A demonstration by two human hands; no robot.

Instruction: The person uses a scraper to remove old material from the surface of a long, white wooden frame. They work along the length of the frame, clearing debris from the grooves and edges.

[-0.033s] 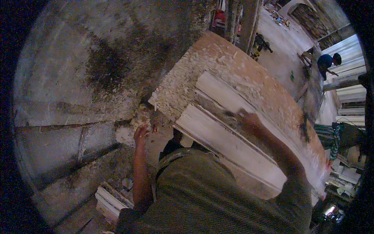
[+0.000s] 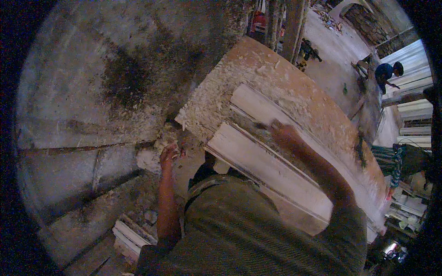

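Two long pale mouldings with ridged edges, a near one [image 2: 267, 168] and a far one [image 2: 267, 108], lie side by side on a tilted board [image 2: 276, 64]. My right hand [image 2: 284, 134] is closed over the gap between them, its knuckles upward. A short dark tool, blurred, sticks out from its fingers toward the left; its kind cannot be made out. Left of the board's corner, my left hand [image 2: 169, 154] hangs low with curled fingers beside a pale crumbly lump [image 2: 165, 137]. Whether it grips part of that lump is unclear.
Pale scraps [image 2: 202, 99] cover the board's left end. A stained grey wall [image 2: 92, 69] rises at the left. More moulding pieces [image 2: 131, 237] lie at lower left. One person [image 2: 386, 72] bends at the far right; another, in striped cloth [image 2: 391, 161], is nearer.
My right hand has shifted a little to the left and slightly up along the gap, with the dark tool. The left hand has barely moved.
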